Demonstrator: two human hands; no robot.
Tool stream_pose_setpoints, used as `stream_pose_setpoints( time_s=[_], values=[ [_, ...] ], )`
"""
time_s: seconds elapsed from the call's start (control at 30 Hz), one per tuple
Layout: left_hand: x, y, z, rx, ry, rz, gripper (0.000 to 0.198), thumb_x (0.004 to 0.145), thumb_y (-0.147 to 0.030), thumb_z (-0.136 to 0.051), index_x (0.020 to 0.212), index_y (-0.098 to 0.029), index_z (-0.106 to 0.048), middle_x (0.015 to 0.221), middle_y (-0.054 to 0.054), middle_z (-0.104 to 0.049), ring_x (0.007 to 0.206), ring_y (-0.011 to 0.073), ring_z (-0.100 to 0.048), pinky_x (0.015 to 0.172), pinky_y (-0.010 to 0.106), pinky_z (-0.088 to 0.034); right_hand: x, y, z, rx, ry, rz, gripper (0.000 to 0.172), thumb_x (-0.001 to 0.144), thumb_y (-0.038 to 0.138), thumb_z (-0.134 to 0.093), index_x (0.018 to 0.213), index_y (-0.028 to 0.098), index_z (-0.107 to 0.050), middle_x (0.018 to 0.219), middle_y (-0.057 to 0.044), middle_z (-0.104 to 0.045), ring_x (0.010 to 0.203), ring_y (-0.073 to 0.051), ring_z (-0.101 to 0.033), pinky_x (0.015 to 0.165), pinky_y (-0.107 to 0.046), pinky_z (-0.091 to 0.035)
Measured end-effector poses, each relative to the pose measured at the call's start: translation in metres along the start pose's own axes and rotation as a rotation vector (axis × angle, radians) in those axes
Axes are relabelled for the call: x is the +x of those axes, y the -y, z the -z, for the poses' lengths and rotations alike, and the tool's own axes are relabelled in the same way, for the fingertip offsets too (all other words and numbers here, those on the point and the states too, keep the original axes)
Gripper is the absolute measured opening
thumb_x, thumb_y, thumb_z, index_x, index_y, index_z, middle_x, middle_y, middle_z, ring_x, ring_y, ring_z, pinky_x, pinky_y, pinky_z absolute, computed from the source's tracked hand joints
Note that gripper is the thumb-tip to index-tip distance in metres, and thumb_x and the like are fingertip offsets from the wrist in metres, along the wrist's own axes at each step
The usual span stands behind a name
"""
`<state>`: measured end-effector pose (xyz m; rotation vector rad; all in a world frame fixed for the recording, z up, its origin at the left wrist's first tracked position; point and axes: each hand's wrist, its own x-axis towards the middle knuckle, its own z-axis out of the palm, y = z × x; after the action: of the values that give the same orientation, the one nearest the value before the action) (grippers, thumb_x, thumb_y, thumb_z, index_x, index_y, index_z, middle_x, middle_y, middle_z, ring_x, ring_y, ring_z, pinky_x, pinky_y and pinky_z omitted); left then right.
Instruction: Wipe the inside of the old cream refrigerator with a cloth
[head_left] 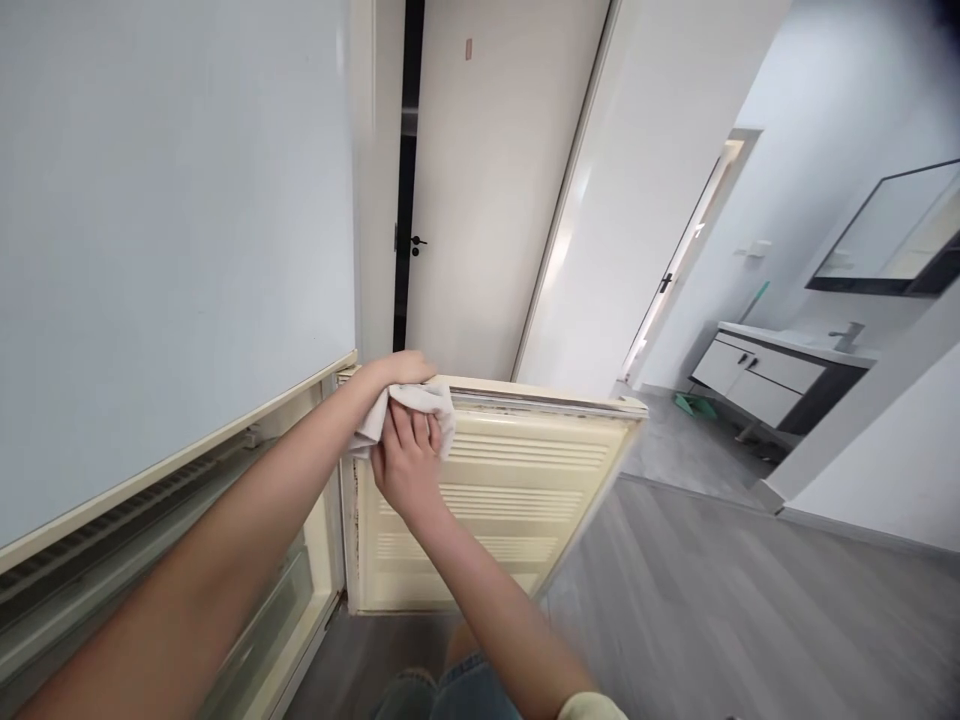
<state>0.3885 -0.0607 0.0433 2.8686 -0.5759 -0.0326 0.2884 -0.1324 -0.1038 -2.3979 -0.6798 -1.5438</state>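
A cream refrigerator door (pixel 517 480) stands swung open, its ribbed inner face towards me and dark grime along its seal. My right hand (pixel 409 460) presses a whitish cloth (pixel 442 400) against the upper hinge-side corner, its fingers curled into the fabric. Just above, my left hand (pixel 409 367) is hooked over the door's top edge, touching the cloth's upper side. Most of the left fingers are hidden behind that edge. Part of the cloth hangs below my left wrist.
At left the refrigerator's open compartment (pixel 300 590) shows beneath its large pale upper panel (pixel 180 230). Behind stands a white room door (pixel 495 200). Farther right are a washbasin cabinet (pixel 772 380), a mirror (pixel 892 230) and a green dustpan (pixel 695 405). Grey wood-look floor (pixel 750 600) extends right.
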Motion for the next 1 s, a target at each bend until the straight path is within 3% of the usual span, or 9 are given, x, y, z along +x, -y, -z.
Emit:
stream_pose_setpoints(
  time_s=[0.17,0.47,0.6,0.8,0.9,1.0],
  values=[
    [-0.013,-0.002,0.003,-0.058,0.024,-0.045,0.032,0.08,-0.034,-0.038,0.055,-0.019,-0.051,0.059,0.002,-0.056,0.059,0.0156,-0.047,0.06,0.031,-0.038,0.001,-0.001,-0.011,-0.118,-0.091,0.116,0.048,0.093,0.035,-0.048,0.137,0.016,-0.048,0.137,-0.01,-0.052,0.13,-0.023,-0.035,0.112,-0.04,-0.02],
    [-0.027,0.003,-0.001,-0.131,-0.044,-0.088,0.033,0.076,-0.038,-0.04,0.047,-0.022,-0.034,0.052,0.0,-0.039,0.053,0.0146,-0.035,0.054,0.032,-0.028,-0.029,-0.042,0.03,-0.183,-0.178,0.089,0.044,0.085,0.033,-0.057,0.126,0.015,-0.057,0.119,-0.011,-0.063,0.112,-0.023,-0.047,0.105,-0.039,-0.026],
    [-0.03,0.0,0.001,-0.135,-0.054,-0.088,0.034,0.077,-0.037,-0.041,0.048,-0.022,-0.029,0.052,0.0,-0.035,0.051,0.0141,-0.032,0.053,0.033,-0.024,-0.055,-0.093,0.061,-0.319,-0.231,-0.018,0.041,0.084,0.036,-0.056,0.118,0.014,-0.059,0.105,-0.013,-0.062,0.104,-0.026,-0.048,0.098,-0.043,-0.03],
    [-0.027,-0.001,0.003,-0.119,-0.056,-0.086,0.034,0.077,-0.039,-0.041,0.047,-0.022,-0.035,0.054,0.001,-0.04,0.053,0.0153,-0.037,0.055,0.032,-0.027,-0.094,-0.208,0.112,-0.492,-0.357,-0.197,0.04,0.088,0.038,-0.043,0.116,0.013,-0.054,0.105,-0.017,-0.056,0.104,-0.03,-0.047,0.091,-0.049,-0.036],
    [-0.021,0.001,0.003,-0.101,-0.054,-0.08,0.033,0.077,-0.039,-0.04,0.049,-0.022,-0.042,0.056,0.002,-0.044,0.055,0.0159,-0.039,0.056,0.032,-0.03,-0.095,-0.244,0.118,-0.456,-0.402,-0.362,0.039,0.088,0.039,-0.042,0.115,0.013,-0.054,0.111,-0.019,-0.054,0.109,-0.032,-0.047,0.092,-0.053,-0.036],
    [-0.013,0.004,0.002,-0.086,-0.053,-0.062,0.033,0.078,-0.038,-0.038,0.054,-0.02,-0.052,0.061,0.004,-0.052,0.055,0.0164,-0.043,0.056,0.032,-0.032,-0.084,-0.252,0.102,-0.403,-0.382,-0.489,0.041,0.088,0.039,-0.041,0.117,0.013,-0.053,0.116,-0.02,-0.053,0.111,-0.034,-0.046,0.094,-0.055,-0.035]
  ],
)
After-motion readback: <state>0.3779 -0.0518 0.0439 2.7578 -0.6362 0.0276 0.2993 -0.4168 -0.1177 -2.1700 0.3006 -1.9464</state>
